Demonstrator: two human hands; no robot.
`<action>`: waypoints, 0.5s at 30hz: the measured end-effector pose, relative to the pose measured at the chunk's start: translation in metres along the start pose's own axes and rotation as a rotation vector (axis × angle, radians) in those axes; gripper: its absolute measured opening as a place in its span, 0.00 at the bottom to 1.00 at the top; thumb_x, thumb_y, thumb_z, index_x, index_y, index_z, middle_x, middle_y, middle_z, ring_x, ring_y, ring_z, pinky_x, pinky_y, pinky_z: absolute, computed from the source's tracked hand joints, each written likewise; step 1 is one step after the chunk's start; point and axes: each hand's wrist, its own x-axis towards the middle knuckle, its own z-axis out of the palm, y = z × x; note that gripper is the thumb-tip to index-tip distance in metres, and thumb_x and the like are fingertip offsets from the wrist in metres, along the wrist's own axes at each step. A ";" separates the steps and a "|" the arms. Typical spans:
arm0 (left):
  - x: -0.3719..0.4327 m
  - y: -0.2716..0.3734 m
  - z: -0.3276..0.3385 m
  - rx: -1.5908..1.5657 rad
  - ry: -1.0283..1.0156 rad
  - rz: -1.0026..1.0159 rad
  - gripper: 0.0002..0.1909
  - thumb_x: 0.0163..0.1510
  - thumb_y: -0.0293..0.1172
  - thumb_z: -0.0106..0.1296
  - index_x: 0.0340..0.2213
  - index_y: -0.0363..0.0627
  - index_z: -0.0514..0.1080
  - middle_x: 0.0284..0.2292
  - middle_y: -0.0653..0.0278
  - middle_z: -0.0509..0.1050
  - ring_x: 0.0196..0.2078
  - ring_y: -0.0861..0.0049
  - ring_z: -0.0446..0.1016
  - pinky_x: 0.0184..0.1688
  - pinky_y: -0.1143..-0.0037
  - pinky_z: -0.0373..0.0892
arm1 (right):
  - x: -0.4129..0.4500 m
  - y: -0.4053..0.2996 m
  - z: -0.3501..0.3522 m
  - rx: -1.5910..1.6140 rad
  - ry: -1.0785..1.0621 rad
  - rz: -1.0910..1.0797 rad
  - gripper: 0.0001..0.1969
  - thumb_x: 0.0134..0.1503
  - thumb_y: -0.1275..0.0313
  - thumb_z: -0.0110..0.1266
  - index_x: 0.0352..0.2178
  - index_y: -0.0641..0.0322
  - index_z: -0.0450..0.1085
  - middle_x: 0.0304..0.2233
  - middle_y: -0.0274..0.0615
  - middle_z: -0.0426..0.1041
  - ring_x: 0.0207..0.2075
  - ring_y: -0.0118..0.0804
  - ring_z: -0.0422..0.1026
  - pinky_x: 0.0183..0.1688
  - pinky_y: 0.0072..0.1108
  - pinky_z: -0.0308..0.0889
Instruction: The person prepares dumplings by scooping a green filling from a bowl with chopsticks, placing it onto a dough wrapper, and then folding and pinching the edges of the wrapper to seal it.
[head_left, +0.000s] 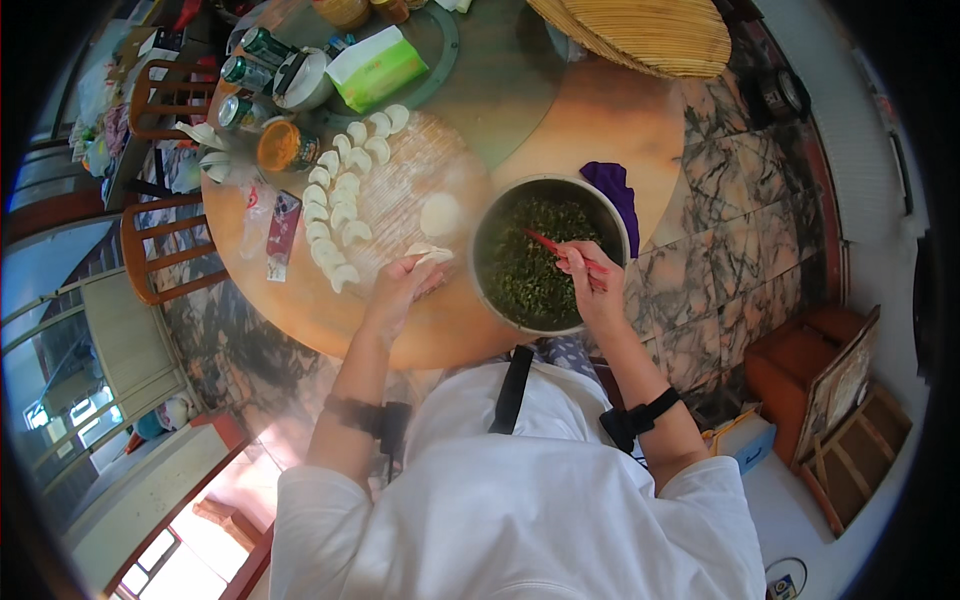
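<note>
My left hand (405, 283) holds a dumpling wrapper (430, 253) of pale dough over the near edge of a floured round board (409, 169). Pinched in my right hand (592, 277) is a pair of red chopsticks (547, 241), whose tips reach into chopped green filling (536, 274). That filling lies in a deep metal pot (489, 300) at the table's near edge. One flat round wrapper (440, 215) rests on the board, left of the pot. Several folded dumplings (343, 214) stand in two curved rows along the board's left side.
A purple cloth (615, 199) lies against the pot's right side on the round wooden table (630, 112). Farther back are a tissue pack (379, 67), an orange-lidded jar (287, 146), several cans (247, 73) and woven round trays (645, 34). Wooden chairs (169, 251) stand at left.
</note>
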 end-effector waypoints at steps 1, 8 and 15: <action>0.000 -0.001 0.000 0.002 0.001 -0.003 0.20 0.59 0.26 0.51 0.53 0.38 0.69 0.46 0.63 0.75 0.46 0.81 0.74 0.50 0.82 0.69 | 0.000 0.004 0.002 -0.021 -0.025 -0.012 0.12 0.66 0.72 0.46 0.38 0.73 0.72 0.32 0.38 0.76 0.33 0.26 0.74 0.38 0.17 0.71; 0.005 -0.011 -0.007 0.198 0.161 0.250 0.16 0.62 0.34 0.49 0.48 0.39 0.72 0.40 0.67 0.77 0.41 0.80 0.75 0.44 0.80 0.71 | -0.016 0.003 0.001 -0.036 -0.119 0.050 0.12 0.66 0.73 0.45 0.37 0.74 0.72 0.32 0.39 0.75 0.32 0.27 0.74 0.37 0.17 0.71; -0.010 0.013 0.018 -0.122 0.029 0.070 0.15 0.61 0.37 0.51 0.44 0.40 0.72 0.38 0.65 0.78 0.40 0.80 0.77 0.42 0.78 0.74 | -0.030 0.006 0.002 0.103 -0.078 0.185 0.12 0.65 0.72 0.47 0.36 0.74 0.73 0.31 0.40 0.76 0.30 0.27 0.75 0.35 0.17 0.72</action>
